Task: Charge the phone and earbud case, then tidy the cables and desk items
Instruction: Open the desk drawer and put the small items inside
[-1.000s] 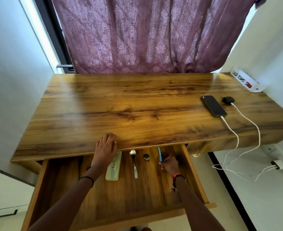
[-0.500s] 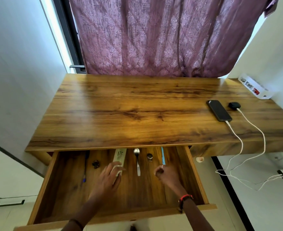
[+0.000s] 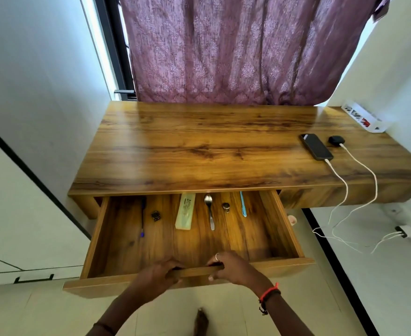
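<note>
With the left hand [image 3: 159, 275] and right hand [image 3: 234, 267] both gripping the front edge of the open drawer [image 3: 284, 264], a hard shove could trap fingers against the desk [image 3: 199, 146] or send the spoon [image 3: 209, 212] sliding, while the phone [image 3: 316, 146] and earbud case [image 3: 336, 141] lie plugged in at the desk's right end.

Print on pale case [image 3: 185, 210], seemingly illegible

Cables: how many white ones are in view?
2. One cable runs from the phone over the desk's front edge; the other from the earbud case, further right. Both hang down towards the charger.
</note>
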